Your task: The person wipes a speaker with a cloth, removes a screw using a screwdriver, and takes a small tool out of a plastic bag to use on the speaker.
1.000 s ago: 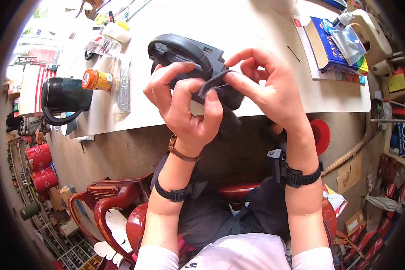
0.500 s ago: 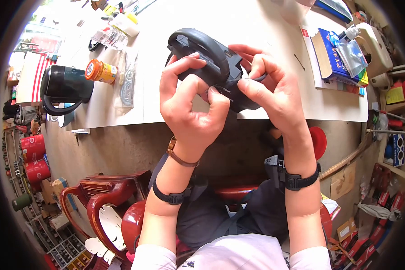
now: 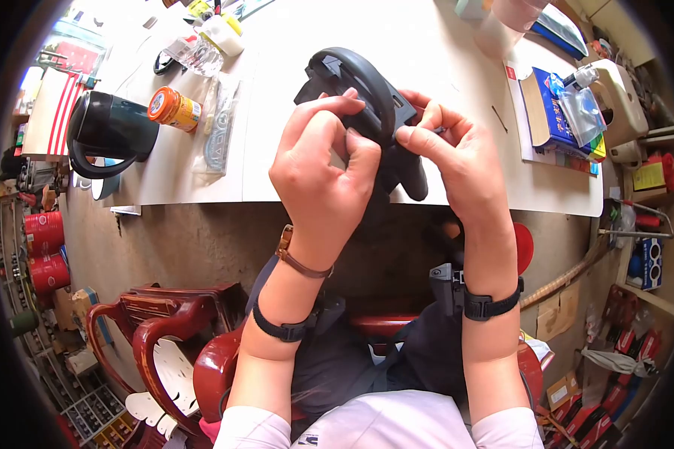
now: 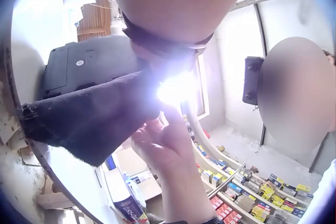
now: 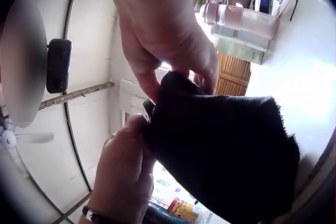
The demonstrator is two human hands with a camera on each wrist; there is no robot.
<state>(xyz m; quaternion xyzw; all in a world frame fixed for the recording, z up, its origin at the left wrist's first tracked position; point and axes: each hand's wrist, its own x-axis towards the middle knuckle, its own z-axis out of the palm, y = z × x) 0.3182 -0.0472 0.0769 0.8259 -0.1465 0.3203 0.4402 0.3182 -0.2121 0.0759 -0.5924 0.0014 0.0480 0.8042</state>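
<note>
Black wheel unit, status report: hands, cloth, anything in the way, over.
Left hand curled at black wheel unit, exact hold hidden. Right hand pinches black cloth. Cloth partly screens the unit's casing in left wrist view.

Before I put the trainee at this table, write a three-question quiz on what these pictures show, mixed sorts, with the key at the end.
1. True or false: the orange-lidded jar is beside the dark kettle.

2. What lies on the blue book?
A) a pair of scissors
B) a clear plastic bag
C) a red cup

3. Fill in: between its thumb and fingers, the right hand pinches the ____.

Key: 1. True. 2. B. 3. dark cloth.
</note>
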